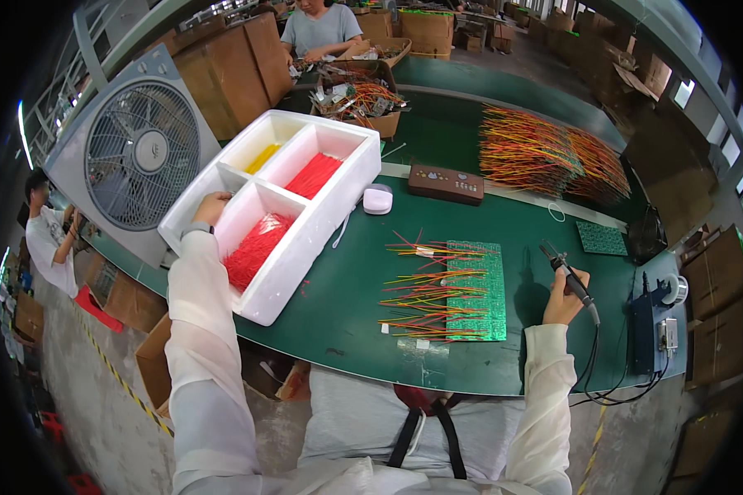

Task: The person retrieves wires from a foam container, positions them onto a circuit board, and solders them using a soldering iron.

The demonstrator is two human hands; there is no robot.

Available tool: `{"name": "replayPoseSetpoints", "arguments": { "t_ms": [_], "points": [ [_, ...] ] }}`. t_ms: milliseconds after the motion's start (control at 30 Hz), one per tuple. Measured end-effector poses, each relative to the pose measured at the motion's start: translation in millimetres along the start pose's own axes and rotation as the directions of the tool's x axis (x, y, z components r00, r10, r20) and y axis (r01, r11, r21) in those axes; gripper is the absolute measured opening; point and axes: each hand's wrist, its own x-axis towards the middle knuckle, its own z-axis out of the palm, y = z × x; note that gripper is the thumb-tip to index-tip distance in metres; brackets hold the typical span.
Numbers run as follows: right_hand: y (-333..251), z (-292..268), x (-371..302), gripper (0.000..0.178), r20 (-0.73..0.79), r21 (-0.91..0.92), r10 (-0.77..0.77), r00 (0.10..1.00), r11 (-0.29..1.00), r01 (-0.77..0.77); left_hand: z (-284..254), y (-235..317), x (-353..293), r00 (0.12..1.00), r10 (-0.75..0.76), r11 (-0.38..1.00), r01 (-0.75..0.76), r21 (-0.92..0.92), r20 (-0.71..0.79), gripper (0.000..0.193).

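My left hand (212, 209) reaches into a white foam box (351, 194), next to its inner dividers. Its fingers are bent together, and whatever they may hold is hidden. Red wires (260, 247) fill the compartment nearest that hand; further back lie more red wires (314, 175) and some yellow wires (262, 158). My right hand (565, 299) is closed around a black soldering iron (571, 280), its tip pointing away from me above the table. Left of the iron lies a green circuit board panel (479, 289), with red and yellow wires (421, 280) sticking out from its left side.
A blue soldering station (654, 326) stands at right, near a smaller green board (601, 238). Behind are a brown case (446, 184), a pale round-cornered container (377, 200) and a pile of wired boards (537, 153). A large fan (144, 153) stands left; a person (322, 33) works opposite.
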Motion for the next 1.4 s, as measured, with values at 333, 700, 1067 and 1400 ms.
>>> {"name": "replayPoseSetpoints", "arguments": {
  "t_ms": [333,700,1067,1400],
  "points": [
    [-26,47,-35,0.023,-0.068,0.286,0.220,0.973,0.939,-0.193,2,34,-12,0.998,-0.016,0.931,0.037,0.363,-0.060,0.017],
    [-37,57,-37,0.027,-0.017,0.262,0.287,0.958,0.926,-0.272,70,100,70,0.871,0.480,0.796,-0.385,0.467,-0.100,0.025],
    [-36,61,-37,0.026,-0.004,0.237,0.293,0.956,0.929,-0.284,76,98,79,0.952,0.298,0.905,-0.304,0.299,0.068,0.017],
    [-40,55,-35,0.023,-0.013,0.236,0.283,0.959,0.933,-0.272,79,93,91,0.930,0.367,0.917,-0.357,0.176,-0.025,0.013]
  ]
}}
